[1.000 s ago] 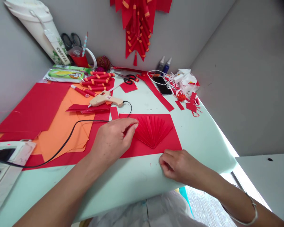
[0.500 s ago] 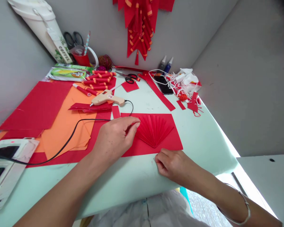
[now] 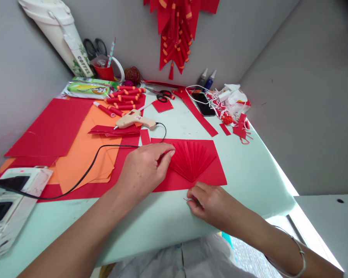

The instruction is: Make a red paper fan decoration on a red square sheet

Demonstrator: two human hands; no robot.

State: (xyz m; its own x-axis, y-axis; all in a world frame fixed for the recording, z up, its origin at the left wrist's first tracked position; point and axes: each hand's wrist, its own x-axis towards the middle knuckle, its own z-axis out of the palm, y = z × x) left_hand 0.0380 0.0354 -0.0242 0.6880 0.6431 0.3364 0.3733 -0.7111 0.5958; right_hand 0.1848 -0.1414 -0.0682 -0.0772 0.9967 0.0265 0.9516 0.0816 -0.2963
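Note:
A pleated red paper fan (image 3: 192, 160) lies spread on a flat red paper sheet (image 3: 219, 175). My left hand (image 3: 146, 164) pinches the fan's left edge between thumb and forefinger. Below the fan's point, at the sheet's lower edge, my right hand (image 3: 207, 200) is closed with its fingertips together. A tiny thin strand pokes out left of those fingertips, too small to name. The glue gun (image 3: 136, 120) rests on its side behind my left hand, its black cord (image 3: 94, 158) running left.
Rolled red paper tubes (image 3: 124, 98), orange sheets (image 3: 84, 154) and a folded red paper (image 3: 113, 131) lie at left. Farther back are scissors (image 3: 162, 96), a long red strip (image 3: 198, 114), a phone (image 3: 203, 104) and tangled white scraps (image 3: 229, 100). A white device (image 3: 16, 204) sits front left.
The whole view has shifted slightly to the right. My right fingertips have moved a little left, and a thin strand now shows beside them. My left hand keeps its pinch on the fan.

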